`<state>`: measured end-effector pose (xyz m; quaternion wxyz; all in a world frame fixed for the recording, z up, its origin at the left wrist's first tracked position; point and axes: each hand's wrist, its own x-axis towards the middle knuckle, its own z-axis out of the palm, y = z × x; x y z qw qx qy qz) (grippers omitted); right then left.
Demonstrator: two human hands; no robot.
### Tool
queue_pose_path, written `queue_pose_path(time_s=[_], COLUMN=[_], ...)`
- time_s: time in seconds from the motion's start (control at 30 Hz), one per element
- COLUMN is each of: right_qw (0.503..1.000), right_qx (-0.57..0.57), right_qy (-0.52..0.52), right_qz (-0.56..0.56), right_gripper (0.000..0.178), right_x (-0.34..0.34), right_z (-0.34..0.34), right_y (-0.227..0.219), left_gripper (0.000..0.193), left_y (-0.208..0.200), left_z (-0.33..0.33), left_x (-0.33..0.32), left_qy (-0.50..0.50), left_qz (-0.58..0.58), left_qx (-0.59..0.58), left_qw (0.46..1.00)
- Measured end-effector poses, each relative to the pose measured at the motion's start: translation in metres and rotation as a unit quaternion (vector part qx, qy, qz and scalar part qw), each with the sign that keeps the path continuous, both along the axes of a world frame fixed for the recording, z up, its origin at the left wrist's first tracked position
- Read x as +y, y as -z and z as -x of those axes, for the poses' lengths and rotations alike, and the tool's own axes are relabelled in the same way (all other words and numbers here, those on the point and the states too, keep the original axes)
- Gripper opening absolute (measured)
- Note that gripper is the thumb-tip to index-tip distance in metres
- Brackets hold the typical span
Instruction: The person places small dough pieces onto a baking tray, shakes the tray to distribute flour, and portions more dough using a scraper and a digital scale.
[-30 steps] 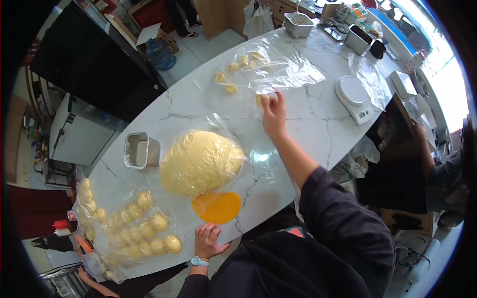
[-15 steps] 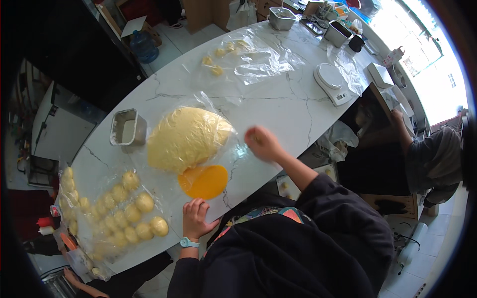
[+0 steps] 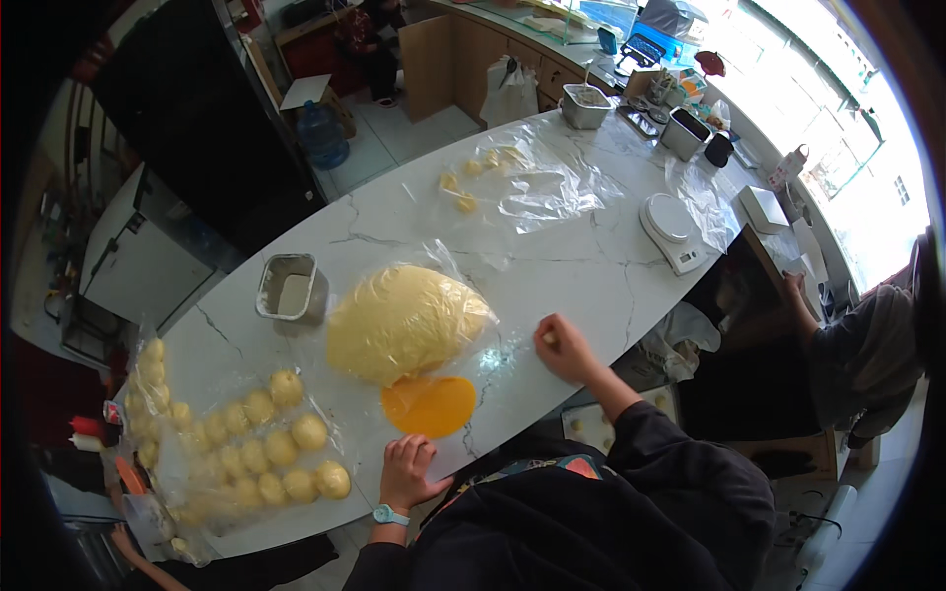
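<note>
My right hand [image 3: 566, 355] is curled on the marble counter, right of the dough. A small pale bit, apparently dough [image 3: 549, 338], shows between its fingers. At the counter's near edge lies my left hand [image 3: 408, 475], fingers laid over the top and thumb apart, holding nothing. Just beyond those fingertips is a flat orange dough scraper [image 3: 434, 406], its far edge by the plastic. A large yellow dough mass [image 3: 404, 320] sits under clear plastic film behind the scraper. Several round dough balls [image 3: 281, 448] stand in rows on the left, some of them under film.
A metal tin [image 3: 293, 286] with pale powder stands left of the dough. Farther back are plastic film [image 3: 542, 202] with small dough pieces and a white kitchen scale [image 3: 673, 231]. Another person's arm [image 3: 803, 305] shows at right; a further person's hand [image 3: 125, 542] at lower left.
My right hand was blurred and more loosely seen; now it is still and curled on the counter. The view has shifted, so everything sits lower and farther right. My left hand stays at the edge.
</note>
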<state>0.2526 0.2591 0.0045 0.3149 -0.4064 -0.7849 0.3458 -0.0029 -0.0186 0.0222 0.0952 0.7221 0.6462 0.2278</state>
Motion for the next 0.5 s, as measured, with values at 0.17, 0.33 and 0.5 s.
queue_pose_path(time_s=[0.17, 0.33, 0.5], right_qw=[0.972, 1.0, 0.975], right_qx=[-0.072, -0.002, -0.094], right_qy=[0.089, -0.014, 0.089], right_qz=[-0.207, -0.008, -0.179], right_gripper=[0.016, 0.017, 0.023], right_x=[0.071, -0.001, 0.044], right_z=[0.055, 0.045, -0.021], right_y=[-0.017, -0.011, -0.006], left_gripper=[0.058, 0.055, 0.053], left_y=[-0.012, -0.005, 0.003], left_z=[0.023, 0.013, -0.013], left_x=[0.017, 0.004, 0.002], left_qy=[0.002, -0.003, -0.004], left_qz=[-0.011, 0.003, -0.002], left_qx=[0.029, 0.022, -0.021], left_qw=[1.0, 1.0, 1.0])
